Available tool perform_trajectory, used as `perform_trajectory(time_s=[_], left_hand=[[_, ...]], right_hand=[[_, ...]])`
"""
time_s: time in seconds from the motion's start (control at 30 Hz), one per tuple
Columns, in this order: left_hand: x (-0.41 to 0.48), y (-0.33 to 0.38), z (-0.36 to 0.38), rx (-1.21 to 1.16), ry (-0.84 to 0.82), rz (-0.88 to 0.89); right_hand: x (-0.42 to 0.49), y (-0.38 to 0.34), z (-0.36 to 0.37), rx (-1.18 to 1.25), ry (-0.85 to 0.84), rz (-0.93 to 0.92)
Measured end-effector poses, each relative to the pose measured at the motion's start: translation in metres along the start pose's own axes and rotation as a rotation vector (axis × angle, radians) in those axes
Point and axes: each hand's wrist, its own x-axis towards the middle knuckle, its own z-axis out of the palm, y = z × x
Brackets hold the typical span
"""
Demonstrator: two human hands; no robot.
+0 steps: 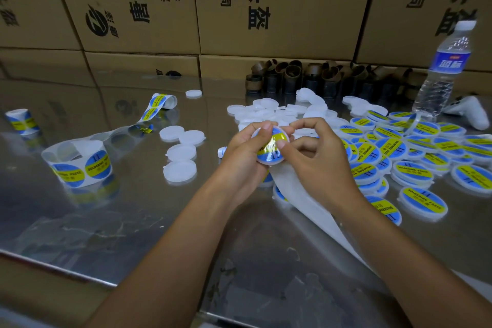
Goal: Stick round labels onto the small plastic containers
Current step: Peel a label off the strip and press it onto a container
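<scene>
Item in hand: small round plastic container point(269, 164), held above the worktop point(133, 221) at centre, with a blue-and-yellow label point(271, 142) on its face.
Left grip point(243, 149): fingers curled round the container's rim, clamped on it.
Right grip point(315, 160): thumb pressing on the label, forefinger at the rim, pinching the same container.
Done: a large heap of labelled containers point(415, 165) lies to the right.
Outstanding: a pile of blank white containers point(271, 112) behind the hands, and four more to the left.
Supply: label roll point(77, 165) lies well to the left; bare backing strip point(314, 210) trails toward the near edge.
Assessment: likely past halfway. The present label looks seated and probably needs only smoothing.
</scene>
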Motion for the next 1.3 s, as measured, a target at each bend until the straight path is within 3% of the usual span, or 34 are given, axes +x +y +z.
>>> perform_trajectory(time_s=[0.23,0.53,0.77,1.3], left_hand=[[0.001,0.0,0.001,0.005,0.026,0.025],[0.001,-0.01,-0.003,0.342,0.033,0.076],[0.0,-0.011,-0.004,0.423,0.017,0.074],[-0.001,-0.007,0.0,0.308,0.112,0.083]], right_hand=[[0.0,0.0,0.0,0.003,-0.05,0.016],[0.005,0.004,-0.006,0.018,0.149,0.01],[0.005,0.006,-0.006,-0.063,0.216,0.011],[0.004,0.006,-0.005,-0.078,0.074,-0.021]])
